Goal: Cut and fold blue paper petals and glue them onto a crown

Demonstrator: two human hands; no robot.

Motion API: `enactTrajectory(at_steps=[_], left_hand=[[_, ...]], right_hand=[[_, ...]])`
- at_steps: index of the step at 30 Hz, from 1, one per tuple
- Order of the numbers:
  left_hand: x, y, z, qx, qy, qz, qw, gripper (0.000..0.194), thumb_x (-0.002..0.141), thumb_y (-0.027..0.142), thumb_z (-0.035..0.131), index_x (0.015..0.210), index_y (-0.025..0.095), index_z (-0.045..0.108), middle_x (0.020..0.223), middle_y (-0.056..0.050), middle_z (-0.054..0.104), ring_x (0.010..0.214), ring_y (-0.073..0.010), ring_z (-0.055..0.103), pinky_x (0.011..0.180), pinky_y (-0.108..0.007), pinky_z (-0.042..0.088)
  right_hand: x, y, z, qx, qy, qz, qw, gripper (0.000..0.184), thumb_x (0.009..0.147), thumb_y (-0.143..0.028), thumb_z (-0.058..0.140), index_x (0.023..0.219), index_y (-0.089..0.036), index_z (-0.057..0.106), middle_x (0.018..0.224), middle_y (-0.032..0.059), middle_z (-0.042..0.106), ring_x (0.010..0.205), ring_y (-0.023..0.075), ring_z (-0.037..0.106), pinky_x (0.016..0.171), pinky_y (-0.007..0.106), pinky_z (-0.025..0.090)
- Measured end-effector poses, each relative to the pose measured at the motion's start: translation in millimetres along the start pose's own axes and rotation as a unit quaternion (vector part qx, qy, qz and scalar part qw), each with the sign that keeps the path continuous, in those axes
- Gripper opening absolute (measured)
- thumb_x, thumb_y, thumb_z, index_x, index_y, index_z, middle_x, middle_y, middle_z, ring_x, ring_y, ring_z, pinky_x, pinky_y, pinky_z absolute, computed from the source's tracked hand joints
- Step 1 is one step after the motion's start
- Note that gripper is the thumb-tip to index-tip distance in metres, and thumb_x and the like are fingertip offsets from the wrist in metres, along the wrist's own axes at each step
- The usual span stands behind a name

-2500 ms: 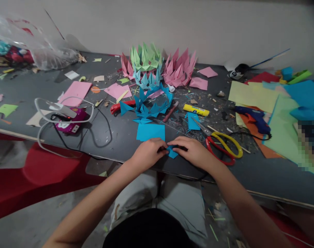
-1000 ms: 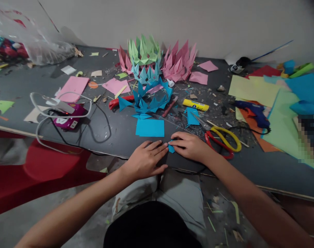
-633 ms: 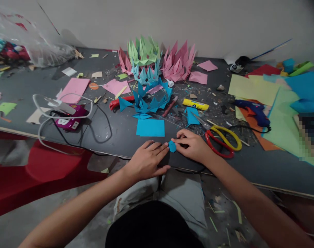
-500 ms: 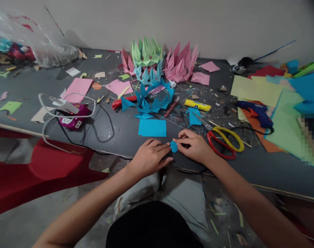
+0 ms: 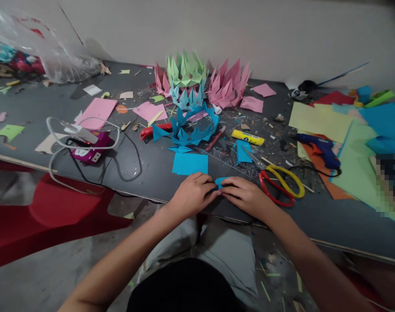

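A small blue paper [image 5: 219, 182] is located near the front edge of the dark table [image 5: 155, 173], between the two hands. Left hand [image 5: 194, 193]: fingers curled, thumb brought in toward them, pinching the paper at its left side. Right hand [image 5: 244, 193]: fingers lying close together and only slightly bent, thumb beneath, tips gripping the paper's right side. The fingertips of both hands nearly meet, hiding part of the paper. Just beyond the left hand lie flat blue sheets [image 5: 190, 164]; behind these stands a spiky blue crown [image 5: 194, 138]. To the right of the right hand, open scissors [image 5: 277, 168] rest with their blades reaching a blue piece [image 5: 243, 149]. A yellow glue stick [image 5: 247, 137] lies just behind that piece.
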State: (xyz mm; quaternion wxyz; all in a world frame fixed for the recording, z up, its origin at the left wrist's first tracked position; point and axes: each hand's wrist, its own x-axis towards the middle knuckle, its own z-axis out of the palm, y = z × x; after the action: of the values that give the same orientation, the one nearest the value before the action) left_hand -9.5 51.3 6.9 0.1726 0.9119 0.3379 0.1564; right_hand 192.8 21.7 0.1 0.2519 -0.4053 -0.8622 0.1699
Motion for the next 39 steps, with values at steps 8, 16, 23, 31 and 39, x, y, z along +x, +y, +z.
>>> enactTrajectory(at_steps=[8,16,23,31,39], left_hand=[[11,-23,-13.1,-0.077,-0.061,0.023,0.995,0.016,0.08,0.027,0.061,0.093,0.025,0.07,0.09,-0.002,0.061,0.085,-0.0159,0.052,0.076,-0.029,0.037],[10,-27,-11.6,-0.106,-0.053,0.037,0.992,0.014,0.08,0.03,0.061,0.087,0.023,0.071,0.092,-0.002,0.062,0.088,-0.0151,0.053,0.08,-0.028,0.036],[5,-23,-12.6,-0.052,-0.034,0.073,0.995,0.012,0.081,0.026,0.06,0.087,0.023,0.07,0.094,-0.001,0.066,0.088,-0.0154,0.056,0.077,-0.029,0.036],[-1,-21,-8.4,0.039,0.028,0.176,0.983,0.015,0.083,0.023,0.054,0.078,0.019,0.067,0.09,0.002,0.069,0.083,-0.0145,0.059,0.07,-0.027,0.041],[-8,-18,-14.6,0.038,0.053,0.207,0.976,0.021,0.083,0.026,0.048,0.08,0.016,0.067,0.087,-0.001,0.07,0.083,-0.0173,0.062,0.072,-0.03,0.047]], right_hand=[[14,-6,-2,0.057,0.007,0.108,0.992,0.017,0.083,-0.017,0.053,0.077,-0.019,0.068,0.086,0.0056,0.065,0.079,0.0164,0.061,0.073,0.029,0.051],[17,-7,6,0.112,0.067,0.228,0.965,0.006,0.072,-0.02,0.065,0.068,-0.019,0.069,0.077,0.0036,0.066,0.071,0.0159,0.063,0.067,0.027,0.048],[20,-10,9,0.107,0.087,0.249,0.959,0.007,0.07,-0.016,0.065,0.065,-0.019,0.069,0.073,0.002,0.065,0.068,0.0144,0.062,0.063,0.025,0.046],[22,-14,13,0.089,0.1,0.266,0.955,0.011,0.066,-0.011,0.063,0.061,-0.02,0.066,0.071,0.0003,0.062,0.067,0.0133,0.059,0.064,0.024,0.043],[23,-16,14,0.083,0.089,0.267,0.956,0.012,0.066,-0.01,0.061,0.057,-0.019,0.061,0.07,0.0,0.059,0.067,0.0133,0.057,0.064,0.024,0.04]])
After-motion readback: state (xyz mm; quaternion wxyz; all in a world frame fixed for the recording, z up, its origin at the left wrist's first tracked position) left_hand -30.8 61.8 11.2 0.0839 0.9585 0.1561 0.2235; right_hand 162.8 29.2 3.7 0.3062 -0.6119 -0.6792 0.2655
